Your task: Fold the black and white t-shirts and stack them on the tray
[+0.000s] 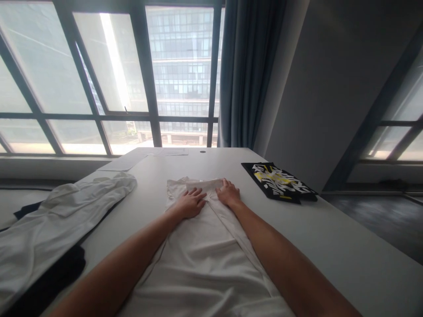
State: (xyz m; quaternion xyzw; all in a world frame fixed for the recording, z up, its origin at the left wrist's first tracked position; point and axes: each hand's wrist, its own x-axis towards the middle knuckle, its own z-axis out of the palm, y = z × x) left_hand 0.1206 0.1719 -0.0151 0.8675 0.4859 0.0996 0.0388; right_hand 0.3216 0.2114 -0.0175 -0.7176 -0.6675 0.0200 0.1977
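Note:
A white cloth garment (198,259) lies lengthwise on the table in front of me, its long side edges turned inward and its surface wrinkled. Flat on its upper part rests my left hand (191,202), open with the fingers apart. My right hand (228,193) is at the garment's upper right edge, fingers bent and seemingly closed on the cloth; the fingertips are only partly visible. Beyond both hands, the garment's far end shows a short folded edge.
More white clothing (66,211) lies heaped at the left, over black cloth (56,273). A folded black garment with white and yellow print (277,180) sits at the right table edge. Papers (122,163) lie on the far left of the white table (330,246). Windows and a curtain (247,75) stand behind.

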